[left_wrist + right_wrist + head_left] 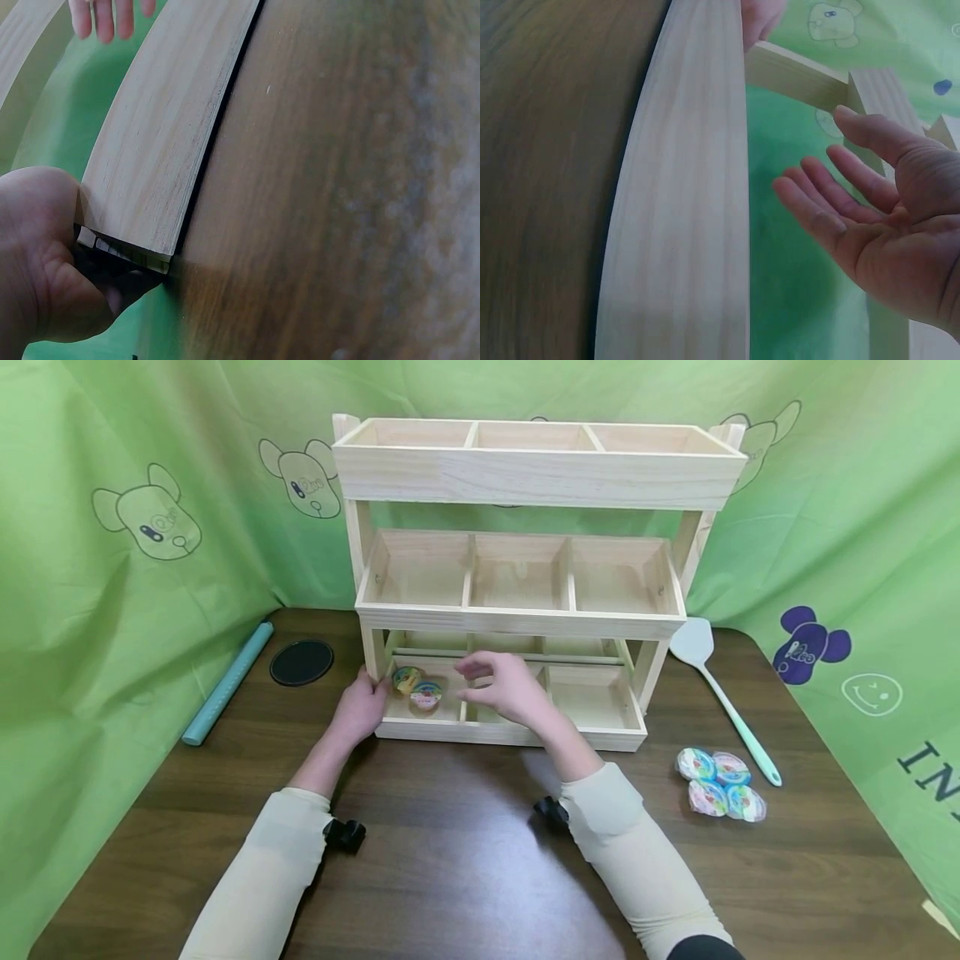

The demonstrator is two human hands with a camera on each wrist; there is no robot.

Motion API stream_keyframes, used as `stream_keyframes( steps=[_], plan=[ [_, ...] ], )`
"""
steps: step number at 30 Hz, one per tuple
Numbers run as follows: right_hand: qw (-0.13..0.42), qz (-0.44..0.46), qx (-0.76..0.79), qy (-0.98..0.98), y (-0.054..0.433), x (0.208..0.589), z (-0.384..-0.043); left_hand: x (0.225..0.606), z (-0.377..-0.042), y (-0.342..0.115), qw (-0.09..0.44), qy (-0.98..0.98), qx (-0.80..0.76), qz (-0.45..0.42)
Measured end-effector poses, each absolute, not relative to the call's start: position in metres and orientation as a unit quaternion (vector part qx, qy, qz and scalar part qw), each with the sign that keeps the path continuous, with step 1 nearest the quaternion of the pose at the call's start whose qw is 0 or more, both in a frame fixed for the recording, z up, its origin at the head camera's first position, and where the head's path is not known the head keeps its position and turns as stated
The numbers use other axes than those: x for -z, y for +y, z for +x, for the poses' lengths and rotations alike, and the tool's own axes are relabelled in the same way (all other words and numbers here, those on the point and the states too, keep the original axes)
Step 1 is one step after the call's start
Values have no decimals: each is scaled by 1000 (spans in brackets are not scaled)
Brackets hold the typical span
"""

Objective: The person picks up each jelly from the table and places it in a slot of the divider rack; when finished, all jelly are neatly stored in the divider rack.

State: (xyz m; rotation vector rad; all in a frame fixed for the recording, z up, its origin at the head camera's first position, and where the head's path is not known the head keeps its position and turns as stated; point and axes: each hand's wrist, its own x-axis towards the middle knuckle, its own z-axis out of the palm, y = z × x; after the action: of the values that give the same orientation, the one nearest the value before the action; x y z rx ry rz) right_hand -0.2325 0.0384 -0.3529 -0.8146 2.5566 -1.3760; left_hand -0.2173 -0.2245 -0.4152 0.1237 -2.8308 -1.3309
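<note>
A three-tier wooden rack [540, 477] stands at the back of the table, each tier split into compartments. My left hand [362, 706] holds the left end of the bottom tier; in the left wrist view, the hand [52, 262] wraps round that corner. Two small sealed cups, one with a yellow lid [407, 679] and one with a pink and blue lid [426, 695], lie in the bottom-left compartment. Just right of them, my right hand [506, 687] hovers over the bottom tier. Its fingers [817, 214] are loosely bent, with nothing between them and the thumb.
Right of the rack lies a turner with a pale blade and mint handle [738, 718]. In front of it sits a cluster of several small lidded cups [722, 783]. A teal rod [228, 683] and a black round mat [302, 662] are at the left. Green cloth [187, 435] hangs behind.
</note>
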Motion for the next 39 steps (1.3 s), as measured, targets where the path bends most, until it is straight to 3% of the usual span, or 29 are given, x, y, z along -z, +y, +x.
stream_keyframes(
  steps=[18, 39],
  plan=[
    [53, -280, 466, 838, 90, 348, -202, 416, -218, -224, 5, -903, 427, 38],
    [42, -218, 463, 858, 167, 355, -186, 415, -216, -224, 10, -905, 424, 39]
  ],
)
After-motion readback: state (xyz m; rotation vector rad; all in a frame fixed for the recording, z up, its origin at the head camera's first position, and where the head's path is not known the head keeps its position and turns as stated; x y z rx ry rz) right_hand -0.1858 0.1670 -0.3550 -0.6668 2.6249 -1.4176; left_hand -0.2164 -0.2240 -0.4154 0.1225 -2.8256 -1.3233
